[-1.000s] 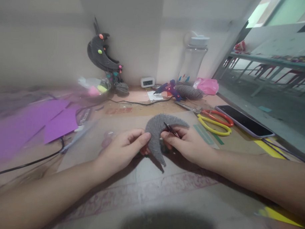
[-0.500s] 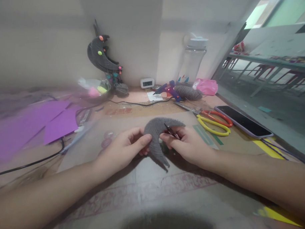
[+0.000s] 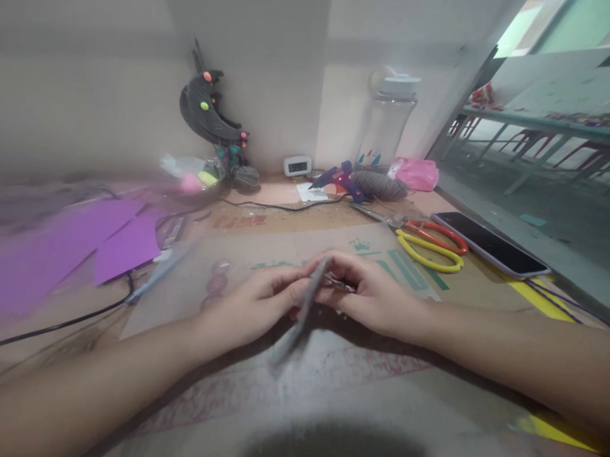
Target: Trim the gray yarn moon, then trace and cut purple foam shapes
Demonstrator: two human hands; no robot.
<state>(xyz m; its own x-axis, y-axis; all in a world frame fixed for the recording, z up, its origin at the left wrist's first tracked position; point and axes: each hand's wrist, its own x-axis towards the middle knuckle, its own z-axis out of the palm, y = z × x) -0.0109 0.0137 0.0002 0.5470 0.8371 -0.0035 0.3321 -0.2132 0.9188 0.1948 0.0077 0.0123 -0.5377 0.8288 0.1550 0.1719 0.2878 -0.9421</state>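
Observation:
A grey yarn-wrapped crescent moon (image 3: 310, 299) is turned nearly edge-on to me, its lower tip blurred by motion. My left hand (image 3: 260, 297) pinches it from the left, thumb on the near side. My right hand (image 3: 370, 287) closes around its upper right part, the fingertips meeting those of the left. A thin dark tool, like small snips (image 3: 339, 283), is tucked in the right hand, mostly hidden by the fingers. Both hands hover just over a translucent printed plastic sheet (image 3: 182, 297) on the table.
Scissors (image 3: 429, 243) with red and yellow handles and a phone (image 3: 489, 241) lie at right. Behind are a glue gun (image 3: 341, 180), grey yarn (image 3: 380, 185), a clear bottle (image 3: 387, 125) and a small clock (image 3: 298, 165). Purple sheets (image 3: 124, 245) and a black cord (image 3: 81, 321) occupy the left.
The crescent has turned from facing me to nearly edge-on, its lower tip swinging left. My right hand has moved left against my left hand, covering more of the dark tool.

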